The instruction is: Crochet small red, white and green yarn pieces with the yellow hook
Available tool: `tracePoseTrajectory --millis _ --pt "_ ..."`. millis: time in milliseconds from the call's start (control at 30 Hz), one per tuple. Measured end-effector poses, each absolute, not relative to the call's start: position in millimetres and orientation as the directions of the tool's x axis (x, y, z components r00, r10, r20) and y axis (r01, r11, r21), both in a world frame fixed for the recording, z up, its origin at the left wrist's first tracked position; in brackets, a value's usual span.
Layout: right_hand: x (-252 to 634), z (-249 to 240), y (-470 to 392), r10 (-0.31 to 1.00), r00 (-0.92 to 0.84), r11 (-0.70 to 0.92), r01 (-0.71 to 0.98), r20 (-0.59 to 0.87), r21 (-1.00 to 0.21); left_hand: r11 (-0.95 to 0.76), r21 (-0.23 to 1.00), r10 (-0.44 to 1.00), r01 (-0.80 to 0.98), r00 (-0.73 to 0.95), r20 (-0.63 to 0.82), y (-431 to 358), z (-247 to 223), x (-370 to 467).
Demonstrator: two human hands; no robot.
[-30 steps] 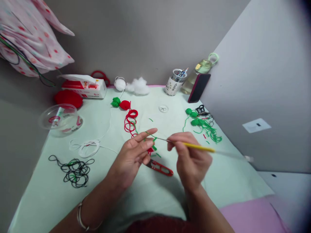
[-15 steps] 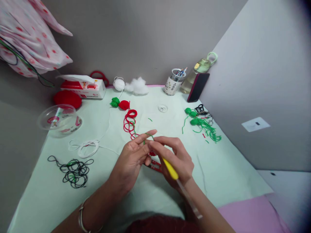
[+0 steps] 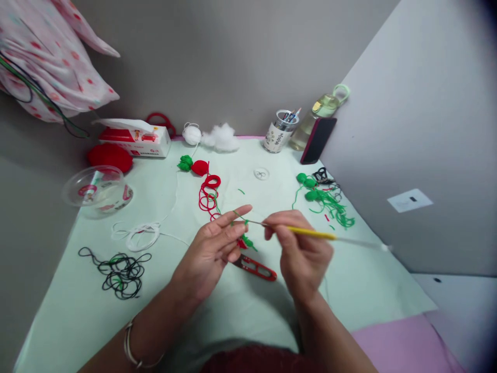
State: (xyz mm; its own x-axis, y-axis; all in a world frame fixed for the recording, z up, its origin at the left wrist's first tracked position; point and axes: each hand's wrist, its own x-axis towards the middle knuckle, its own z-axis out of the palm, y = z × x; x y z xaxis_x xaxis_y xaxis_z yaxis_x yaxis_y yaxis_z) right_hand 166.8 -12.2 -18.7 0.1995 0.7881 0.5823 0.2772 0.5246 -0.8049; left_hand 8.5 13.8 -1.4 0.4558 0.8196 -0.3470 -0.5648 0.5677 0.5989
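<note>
My left hand (image 3: 205,259) is closed in a pinch on a small green and red crochet piece (image 3: 249,242). Green yarn (image 3: 238,214) runs over its raised index finger. In my right hand (image 3: 305,254) is a crochet hook (image 3: 314,233) with a yellow grip, its tip at the green stitches by my left fingertips. Below the hands lies a pair of red thread snips (image 3: 264,270), its blade end partly behind my left fingers. Beyond them is loose red yarn (image 3: 207,194) leading to a red ball (image 3: 200,168).
Black cord (image 3: 122,277) and white yarn (image 3: 142,237) lie to the left, near a clear plastic tub (image 3: 97,194). Green yarn balls (image 3: 312,196) with loose strands lie right. A pen jar (image 3: 276,135), phone (image 3: 318,140) and bottle (image 3: 306,127) stand at the back.
My right hand has moved right, swinging the hook from pointing down toward me to nearly level. The green and red piece and the snips now show more. My left hand has stayed about in place.
</note>
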Motion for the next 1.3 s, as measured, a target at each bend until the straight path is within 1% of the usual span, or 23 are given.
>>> tracePoseTrajectory --millis 67,100,133,200,333,400,533,700,767,800,833,900,933,967,1000,1067,1100,1133,1167,1200,1267,1300 --pt "171.1 -13.8 -8.4 0.843 0.249 0.475 0.072 0.477 -0.877 0.549 0.613 0.831 -0.568 0.448 -0.33 17.0 0.5 5.9" --pt "171.9 -12.3 -7.3 0.863 0.25 0.453 0.007 0.44 -0.892 0.534 0.627 0.84 -0.567 0.439 -0.318 17.7 0.9 5.5" --pt "171.7 -11.5 -6.8 0.872 0.246 0.441 -0.02 0.423 -0.897 0.519 0.641 0.849 -0.565 0.428 -0.31 17.7 0.8 5.7" --pt "169.0 -11.6 -8.0 0.868 0.229 0.448 0.022 0.441 -0.894 0.49 0.667 0.866 -0.561 0.397 -0.303 16.1 -0.4 7.7" --pt "162.2 -12.7 -13.0 0.825 0.155 0.508 0.217 0.543 -0.833 0.403 0.748 0.911 -0.527 0.307 -0.275 11.4 -2.6 13.3" --pt "160.6 -12.9 -14.5 0.819 0.144 0.515 0.242 0.556 -0.822 0.385 0.77 0.919 -0.509 0.293 -0.265 10.0 -1.9 14.4" --pt "161.5 -14.6 -13.7 0.849 0.174 0.478 0.153 0.5 -0.865 0.472 0.722 0.872 -0.506 0.388 -0.299 10.3 0.8 12.5" --pt "171.7 -13.1 -4.3 0.897 0.245 0.397 -0.087 0.367 -0.913 0.582 0.616 0.801 -0.53 0.504 -0.323 17.1 1.3 4.9" --pt "174.5 -11.4 -1.3 0.915 0.261 0.359 -0.18 0.308 -0.916 0.581 0.612 0.801 -0.536 0.51 -0.313 18.3 0.9 3.3" --pt "174.2 -11.3 -1.2 0.922 0.25 0.346 -0.198 0.294 -0.917 0.56 0.63 0.815 -0.538 0.492 -0.304 17.8 0.6 3.6" --pt "172.6 -11.8 -2.3 0.924 0.232 0.346 -0.175 0.303 -0.922 0.522 0.663 0.84 -0.537 0.455 -0.294 16.4 0.3 4.7" --pt "166.5 -14.4 -7.9 0.892 0.196 0.411 0.018 0.407 -0.911 0.426 0.738 0.897 -0.523 0.35 -0.27 12.0 -0.5 8.6" --pt "163.0 -16.0 -11.6 0.855 0.175 0.459 0.182 0.488 -0.869 0.387 0.762 0.917 -0.519 0.305 -0.258 9.5 -0.9 10.8" --pt "160.1 -17.3 -15.3 0.803 0.157 0.499 0.353 0.575 -0.792 0.376 0.768 0.923 -0.519 0.287 -0.257 7.6 -1.1 12.7" --pt "158.3 -18.1 -18.2 0.777 0.146 0.518 0.404 0.612 -0.754 0.398 0.755 0.913 -0.521 0.304 -0.272 6.4 -1.2 13.8" --pt "159.0 -17.1 -20.4 0.756 0.143 0.528 0.444 0.639 -0.724 0.496 0.692 0.861 -0.525 0.398 -0.316 6.9 -0.8 13.6" --pt "161.2 -15.6 -19.2 0.755 0.164 0.532 0.414 0.635 -0.739 0.537 0.663 0.835 -0.522 0.441 -0.328 8.3 -0.4 12.3" --pt "164.0 -13.8 -16.9 0.764 0.214 0.521 0.35 0.608 -0.779 0.559 0.648 0.819 -0.518 0.467 -0.333 10.1 0.0 10.6" --pt "166.8 -12.0 -13.8 0.784 0.276 0.507 0.232 0.556 -0.83 0.557 0.65 0.819 -0.517 0.47 -0.328 11.9 0.3 8.8" --pt "169.1 -10.7 -10.6 0.815 0.294 0.491 0.109 0.5 -0.864 0.538 0.665 0.831 -0.517 0.458 -0.316 13.2 0.6 7.3" --pt "171.0 -10.1 -5.5 0.872 0.272 0.44 -0.069 0.408 -0.895 0.493 0.715 0.854 -0.496 0.433 -0.288 13.9 0.4 5.7" --pt "170.7 -10.9 -4.4 0.892 0.237 0.417 -0.102 0.385 -0.903 0.473 0.74 0.862 -0.479 0.425 -0.276 13.4 -0.1 5.8"
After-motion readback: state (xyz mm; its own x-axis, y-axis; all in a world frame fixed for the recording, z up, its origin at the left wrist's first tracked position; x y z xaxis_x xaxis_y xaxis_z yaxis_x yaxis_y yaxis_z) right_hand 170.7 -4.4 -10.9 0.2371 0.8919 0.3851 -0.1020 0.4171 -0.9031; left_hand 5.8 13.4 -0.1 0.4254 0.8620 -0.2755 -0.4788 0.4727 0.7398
